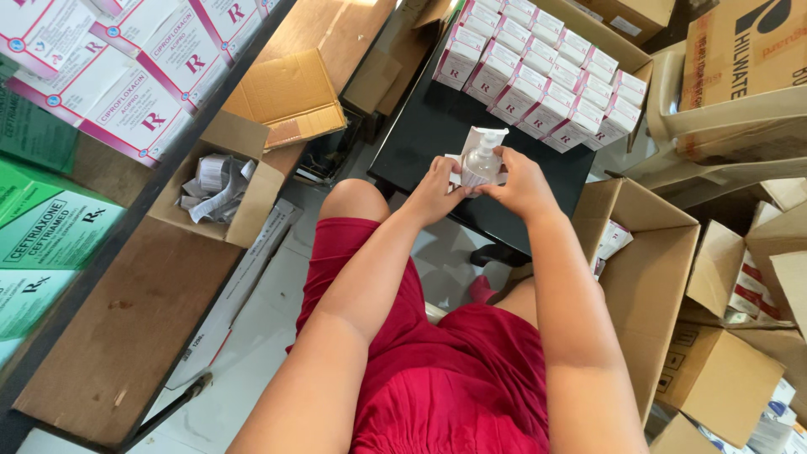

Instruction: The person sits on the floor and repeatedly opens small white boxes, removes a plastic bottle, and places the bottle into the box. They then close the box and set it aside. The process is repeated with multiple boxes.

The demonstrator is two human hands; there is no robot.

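One small clear bottle (482, 160) is held over the black table (420, 139), clamped by the fingers of the left hand (435, 192) and right hand (521, 181); its open carton (486, 139) sits behind, packed cartons (546, 76) farther off. Boxing seems in hand; careful alignment is needed.

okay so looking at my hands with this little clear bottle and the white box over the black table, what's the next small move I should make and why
Probably ease the clear bottle down into the small white carton with its flap open behind it. Both the left hand and the right hand already hold bottle and carton together above the black table, and rows of closed white and pink boxes stand just beyond.
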